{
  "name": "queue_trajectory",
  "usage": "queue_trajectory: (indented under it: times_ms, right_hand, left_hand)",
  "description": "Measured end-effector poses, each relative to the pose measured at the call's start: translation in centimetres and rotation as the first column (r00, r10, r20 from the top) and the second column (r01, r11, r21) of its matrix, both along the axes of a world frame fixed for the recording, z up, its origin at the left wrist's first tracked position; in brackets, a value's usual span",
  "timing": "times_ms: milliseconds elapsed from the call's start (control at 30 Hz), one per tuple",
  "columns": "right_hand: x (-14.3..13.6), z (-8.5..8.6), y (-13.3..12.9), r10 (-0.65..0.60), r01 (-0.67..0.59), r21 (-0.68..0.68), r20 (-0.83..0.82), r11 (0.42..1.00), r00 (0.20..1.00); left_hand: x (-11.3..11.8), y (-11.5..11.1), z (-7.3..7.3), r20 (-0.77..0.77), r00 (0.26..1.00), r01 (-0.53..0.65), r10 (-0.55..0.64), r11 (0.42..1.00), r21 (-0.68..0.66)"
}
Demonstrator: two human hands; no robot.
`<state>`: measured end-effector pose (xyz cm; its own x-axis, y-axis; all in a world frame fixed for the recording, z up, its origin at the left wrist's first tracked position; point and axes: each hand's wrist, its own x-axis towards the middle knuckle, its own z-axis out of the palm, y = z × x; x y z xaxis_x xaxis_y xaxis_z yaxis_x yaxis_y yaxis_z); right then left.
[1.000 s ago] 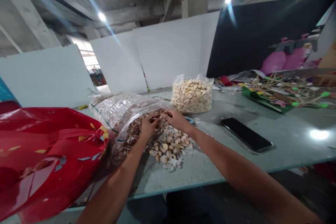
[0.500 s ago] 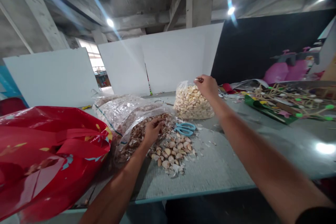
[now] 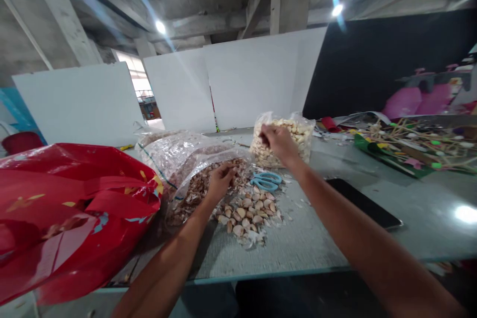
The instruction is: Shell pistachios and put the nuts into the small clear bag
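Here, two hands (image 3: 220, 180) (image 3: 279, 143), one clove-filled bag (image 3: 304, 135)

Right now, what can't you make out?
In the head view:
Whether the right hand holds anything: its fingertips are blurred.
What the left hand pinches, if anything: too small.
Part of the bag of pale cloves: behind the right hand.
Part of the phone: behind the right forearm.
Left side of the red bag: cut off by the frame.

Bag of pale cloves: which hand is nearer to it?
Right. The right hand is in front of the bag of pale cloves; the left hand is farther away, leftward, by the brown peelings.
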<state>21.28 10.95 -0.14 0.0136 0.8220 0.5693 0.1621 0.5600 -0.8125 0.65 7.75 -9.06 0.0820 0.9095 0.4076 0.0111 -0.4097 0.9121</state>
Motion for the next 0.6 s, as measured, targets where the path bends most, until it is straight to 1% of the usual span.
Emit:
queue_trajectory:
  times_ms: [67, 100, 167, 200, 233, 300, 467, 533, 600]
  right_hand:
    - [-2.5, -3.0, -1.5, 0.123, -0.123, -0.083, -0.011, 0.989, 0.992]
    - [-3.6, -4.4, -2.1, 0.216, -0.220, -0.150, -0.044, 0.964, 0.975]
    - [-5.0, -6.4, -2.9, 0.352, -0.364, -0.218, -0.093, 0.905, 0.931]
    - [-5.4, -7.0, -3.1, 0.394, -0.411, -0.233, -0.119, 0.881, 0.911]
    - [-5.7, -7.4, -3.2, 0.420, -0.440, -0.234, -0.132, 0.867, 0.898]
    - [-5.8, -7.7, -3.3, 0.442, -0.462, -0.223, -0.135, 0.858, 0.887]
    - [-5.7, -7.5, -3.3, 0.458, -0.469, -0.219, -0.101, 0.856, 0.883]
    - [-5.6, -7.4, -3.3, 0.455, -0.461, -0.224, -0.081, 0.859, 0.887]
    - [-5.5, -7.4, -3.3, 0.433, -0.428, -0.218, -0.026, 0.877, 0.901]
  left_hand:
    - [0.0, -0.2, 0.4, 0.022, 1.000, 0.004, -0.005, 1.000, 0.021]
    - [0.0, -0.3, 0.6, 0.032, 0.999, 0.008, -0.009, 1.000, 0.025]
    - [-0.1, -0.5, 1.0, 0.049, 0.999, 0.021, -0.021, 1.000, 0.018]
    - [-0.1, -0.6, 1.2, 0.055, 0.998, 0.033, -0.033, 0.999, 0.012]
    - [-0.1, -0.8, 1.3, 0.057, 0.997, 0.048, -0.049, 0.999, 0.007]
    - [-0.1, -0.9, 1.4, 0.058, 0.996, 0.070, -0.070, 0.998, 0.003]
    - [-0.2, -0.7, 1.1, 0.073, 0.995, 0.061, -0.063, 0.998, 0.025]
    - [-0.3, -0.6, 1.0, 0.075, 0.995, 0.063, -0.066, 0.997, 0.043]
    - [-0.3, -0.5, 1.0, 0.074, 0.995, 0.071, -0.074, 0.997, 0.037]
